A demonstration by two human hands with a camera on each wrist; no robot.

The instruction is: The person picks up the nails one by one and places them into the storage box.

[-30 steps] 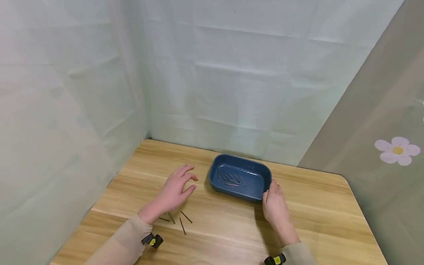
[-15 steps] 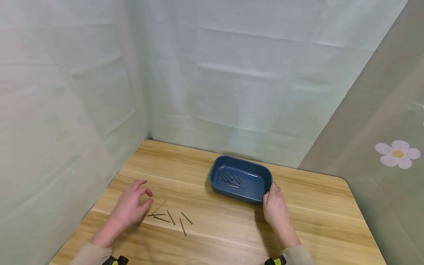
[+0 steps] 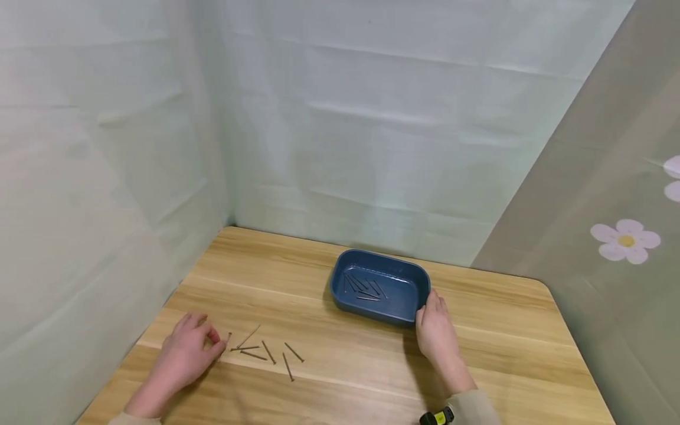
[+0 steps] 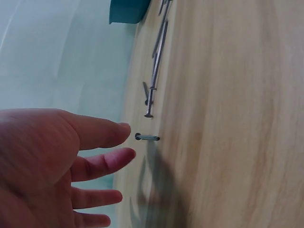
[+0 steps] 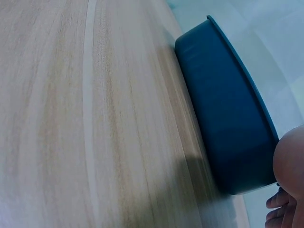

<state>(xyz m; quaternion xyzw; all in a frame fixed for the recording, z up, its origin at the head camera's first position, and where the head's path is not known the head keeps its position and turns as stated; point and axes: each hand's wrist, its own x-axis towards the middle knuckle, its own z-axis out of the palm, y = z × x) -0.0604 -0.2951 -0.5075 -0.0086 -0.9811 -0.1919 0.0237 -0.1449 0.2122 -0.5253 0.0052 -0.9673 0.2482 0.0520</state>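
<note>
My left hand (image 3: 185, 353) is low over the left of the table, its thumb and fingers spread apart. In the left wrist view a single nail (image 4: 148, 137) lies just ahead of the thumb tip and index fingertip, with nothing pinched between them. Several more loose nails (image 3: 268, 352) lie scattered to the right of that hand. A blue rectangular dish (image 3: 379, 314) with rounded corners stands toward the back, several nails (image 3: 366, 287) in its left half. My right hand (image 3: 438, 330) grips the dish's right end, thumb at the near corner, fingers along the outer wall.
The wood-grain table (image 3: 510, 354) has rounded back corners. Pale cloth (image 3: 393, 130) hangs behind it and along the left side. A grey-brown section with white flowers (image 3: 625, 241) hangs at the right.
My left hand has moved left and toward me, from near the dish to beside the leftmost nail, uncovering nails on the table. My right hand stays on the dish.
</note>
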